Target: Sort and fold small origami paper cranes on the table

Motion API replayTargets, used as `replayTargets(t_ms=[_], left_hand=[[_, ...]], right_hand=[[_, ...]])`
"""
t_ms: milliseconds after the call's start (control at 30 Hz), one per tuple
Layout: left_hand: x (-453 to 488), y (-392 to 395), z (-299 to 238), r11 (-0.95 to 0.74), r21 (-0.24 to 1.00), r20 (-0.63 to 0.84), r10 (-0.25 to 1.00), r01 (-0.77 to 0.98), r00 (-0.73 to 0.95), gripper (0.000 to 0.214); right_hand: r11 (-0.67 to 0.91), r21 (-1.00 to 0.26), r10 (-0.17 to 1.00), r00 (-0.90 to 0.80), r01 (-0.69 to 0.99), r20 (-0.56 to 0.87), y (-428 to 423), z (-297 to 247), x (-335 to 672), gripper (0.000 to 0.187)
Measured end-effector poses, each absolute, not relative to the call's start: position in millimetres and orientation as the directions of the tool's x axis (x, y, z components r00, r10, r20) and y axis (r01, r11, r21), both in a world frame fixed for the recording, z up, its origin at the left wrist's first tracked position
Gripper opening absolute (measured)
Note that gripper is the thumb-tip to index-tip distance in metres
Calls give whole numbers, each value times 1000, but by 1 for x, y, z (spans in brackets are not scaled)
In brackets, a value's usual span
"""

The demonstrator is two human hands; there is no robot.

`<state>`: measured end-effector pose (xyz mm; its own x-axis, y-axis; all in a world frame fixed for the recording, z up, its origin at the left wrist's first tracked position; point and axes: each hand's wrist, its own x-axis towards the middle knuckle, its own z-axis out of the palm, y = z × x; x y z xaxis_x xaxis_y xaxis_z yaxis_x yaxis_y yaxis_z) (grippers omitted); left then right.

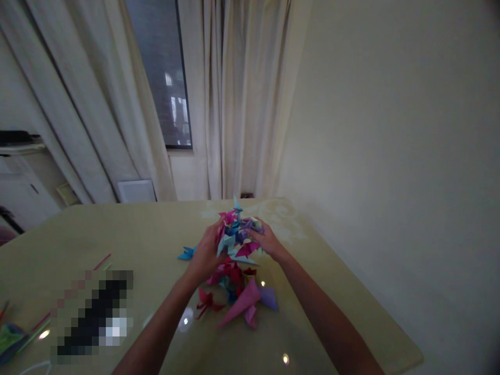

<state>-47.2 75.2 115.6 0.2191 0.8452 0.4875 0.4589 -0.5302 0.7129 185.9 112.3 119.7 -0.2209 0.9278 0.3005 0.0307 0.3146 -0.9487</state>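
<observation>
Between both hands I hold a bunch of folded paper pieces (236,229) in pink, blue, purple and pale teal, lifted a little above the table (117,229). My left hand (205,255) cups the bunch from the left with its fingers curled. From the right, my right hand (265,239) presses against it, fingers closed on the paper. More folded pieces (238,291) in red, pink and purple lie on the table just below my hands. A single blue piece (186,253) lies to the left of my left hand.
The glossy yellow-green table runs to a wall on the right and curtains with a dark window (164,73) behind. Pink and green sticks (102,260) lie at the left, and coloured paper (10,338) lies at the near left corner. A blurred-out patch covers part of the table.
</observation>
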Motion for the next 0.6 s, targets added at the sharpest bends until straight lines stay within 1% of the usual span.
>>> replayTargets(t_ms=[33,100,167,233,300,400,500,533,600], left_hand=[[-55,75,116,-512,748,467,858,423,213,89],[-70,71,109,-425,824,374,905,376,202,95],[-86,63,98,-363,837,305,931,409,202,92],[-101,49,83,-356,787,303,934,504,187,84],[-113,32,68,-326,719,309,941,613,138,79],[-112,6,45,-261,622,292,952,738,91,83],[-83,-5,26,-219,573,219,970,789,110,104],[-69,-5,22,-220,580,189,973,784,133,110],[-42,2,20,-256,628,155,967,735,204,116]], right_hand=[[336,-938,923,-225,80,311,110,123,193,42],[363,-913,916,-251,187,313,103,121,208,48],[363,-894,915,-284,262,288,93,110,224,60],[341,-880,920,-310,330,240,81,94,240,71],[301,-859,935,-304,415,180,69,75,255,78],[216,-835,965,-243,506,103,50,46,257,85],[174,-864,970,-233,473,68,35,26,224,87],[182,-885,969,-232,429,87,33,22,206,86],[208,-942,964,-219,263,151,34,17,169,77]])
